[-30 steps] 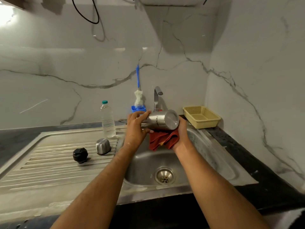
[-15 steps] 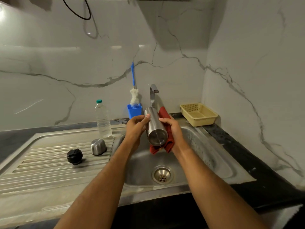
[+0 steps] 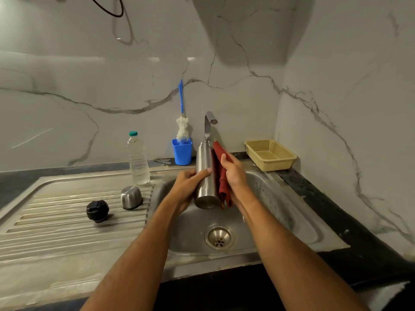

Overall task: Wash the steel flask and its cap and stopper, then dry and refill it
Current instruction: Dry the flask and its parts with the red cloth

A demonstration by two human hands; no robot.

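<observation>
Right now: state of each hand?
Left hand: grips the steel flask over the sink.
Right hand: holds the red cloth against the flask.

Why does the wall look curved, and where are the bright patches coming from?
Head view: the wide lens bows the marble wall and sink edge; glare streaks the wall at upper left; the steel flask shines; a broad shadow falls above the tap; the near forearms look slightly soft.

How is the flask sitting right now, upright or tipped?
Roughly upright: the steel flask has its neck by the tap and its base over the sink, gripped by the left hand.
</observation>
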